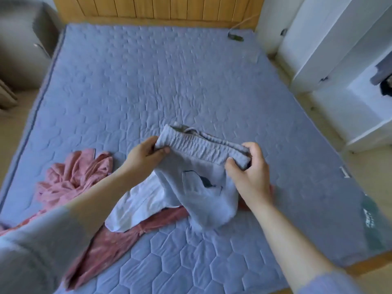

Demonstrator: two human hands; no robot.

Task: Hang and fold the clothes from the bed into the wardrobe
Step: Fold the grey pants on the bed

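Left hand (146,154) and right hand (249,172) each gripping one end of the grey trousers' (203,166) elastic waistband, garment held above the bed's (148,81) near edge, legs draping onto white garment (140,203) and pink clothes (72,175), white wardrobe (339,49) beside the bed's right edge.

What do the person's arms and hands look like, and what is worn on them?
Both forearms are bare. The left hand and right hand wear no gloves; no watch or ring shows. The left sleeve and right sleeve are plain grey-blue fabric, ending near the elbows.
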